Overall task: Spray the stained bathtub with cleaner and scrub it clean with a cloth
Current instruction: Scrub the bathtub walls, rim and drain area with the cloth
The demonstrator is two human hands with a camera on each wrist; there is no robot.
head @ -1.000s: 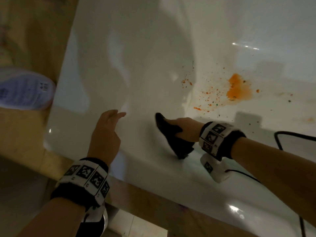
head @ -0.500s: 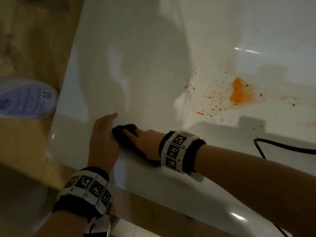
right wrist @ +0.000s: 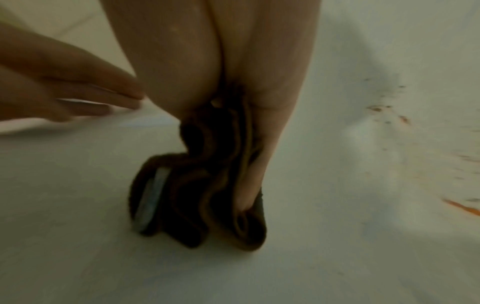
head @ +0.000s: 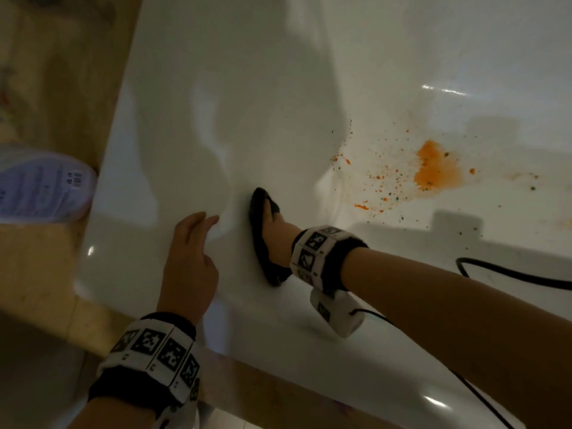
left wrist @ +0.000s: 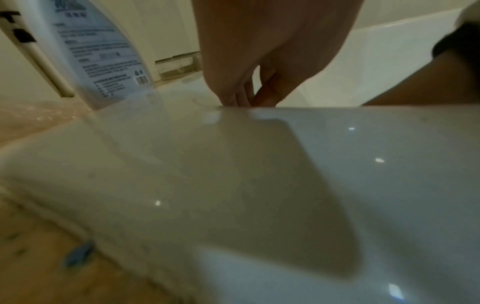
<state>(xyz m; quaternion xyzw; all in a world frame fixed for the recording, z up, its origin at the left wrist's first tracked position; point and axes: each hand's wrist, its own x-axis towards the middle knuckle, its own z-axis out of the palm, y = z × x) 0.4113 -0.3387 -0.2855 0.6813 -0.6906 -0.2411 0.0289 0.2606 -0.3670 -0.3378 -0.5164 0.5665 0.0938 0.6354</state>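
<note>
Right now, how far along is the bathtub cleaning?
Barely started. In hand: the right hand presses a dark cloth against the bathtub inner wall, while the left hand rests open on the rim. Left: the orange stain and its speckles are untouched. Spray bottle stands aside; whether it was used is unclear.
</note>
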